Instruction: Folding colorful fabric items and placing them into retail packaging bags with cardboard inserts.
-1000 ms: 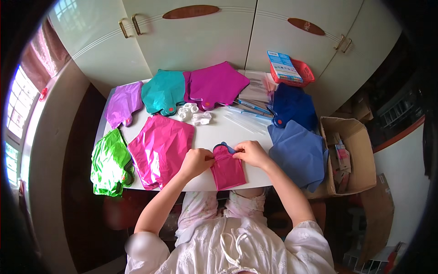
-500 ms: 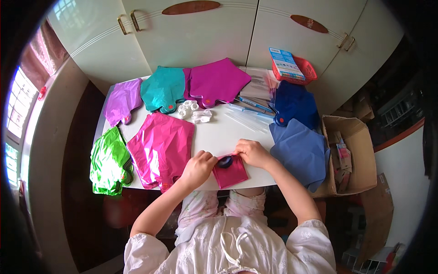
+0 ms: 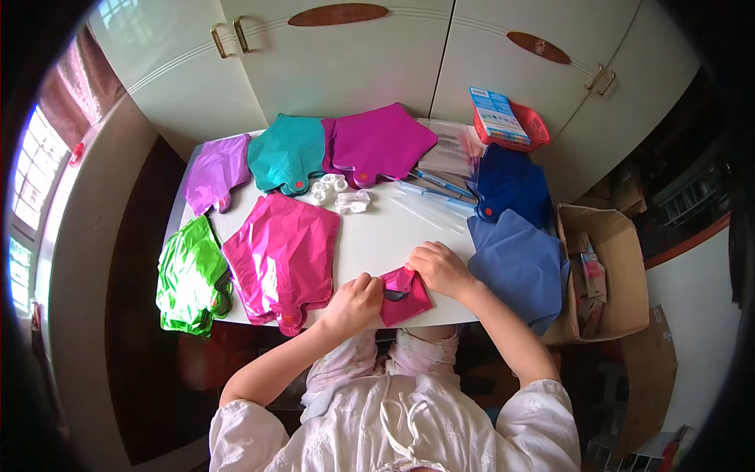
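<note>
A deep pink foil balloon [image 3: 411, 306], folded into a small flat packet, lies at the table's front edge. My left hand [image 3: 356, 304] is closed on its left edge. The fingers of my right hand [image 3: 437, 268] pinch its upper right corner. Between my hands a pink flap is folded over, partly covering a dark oval patch on the packet. Just left of my left hand lies a flat stack of shiny pink foil balloons [image 3: 283, 256]. A blue foil balloon stack [image 3: 519, 263] is spread to the right of my right hand.
Green [image 3: 189, 275], lilac [image 3: 216, 173], teal [image 3: 287, 149], magenta [image 3: 381, 141] and dark blue [image 3: 515, 185] foil balloons ring the table. White ribbon rolls [image 3: 326, 189] and clear plastic straws [image 3: 429, 206] lie mid-table. A red basket [image 3: 535, 130] stands at the back; a cardboard box [image 3: 617, 236] sits right.
My left hand has moved down along the packet's left side. A pink flap now partly covers the dark patch, which showed fully before. The whole view has shifted slightly.
</note>
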Motion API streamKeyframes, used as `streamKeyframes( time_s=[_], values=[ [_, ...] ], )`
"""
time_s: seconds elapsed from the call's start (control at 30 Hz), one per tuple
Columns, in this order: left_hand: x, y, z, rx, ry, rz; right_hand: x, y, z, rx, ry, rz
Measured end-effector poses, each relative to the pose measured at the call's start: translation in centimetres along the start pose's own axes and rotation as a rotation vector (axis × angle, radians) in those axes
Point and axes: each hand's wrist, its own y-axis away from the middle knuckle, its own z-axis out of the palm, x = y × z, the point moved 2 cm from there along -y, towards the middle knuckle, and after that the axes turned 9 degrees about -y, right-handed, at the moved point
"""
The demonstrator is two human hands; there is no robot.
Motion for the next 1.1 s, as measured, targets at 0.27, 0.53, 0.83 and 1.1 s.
streamKeyframes(
  time_s=[0.27,0.53,0.83,1.1],
  values=[
    [0.3,0.0,0.1,-0.039,-0.014,0.019,-5.7,1.8,2.1,0.059,0.178,0.041],
    [0.5,0.9,-0.3,0.025,-0.042,0.011,-5.6,2.7,3.3,0.066,0.19,0.063],
    [0.4,1.4,-0.7,-0.081,0.034,-0.07,-5.2,3.0,3.1,0.045,0.102,0.096],
    [0.2,1.9,-1.9,-0.124,0.015,-0.058,-5.8,3.4,3.2,0.057,0.08,0.138]
  ],
)
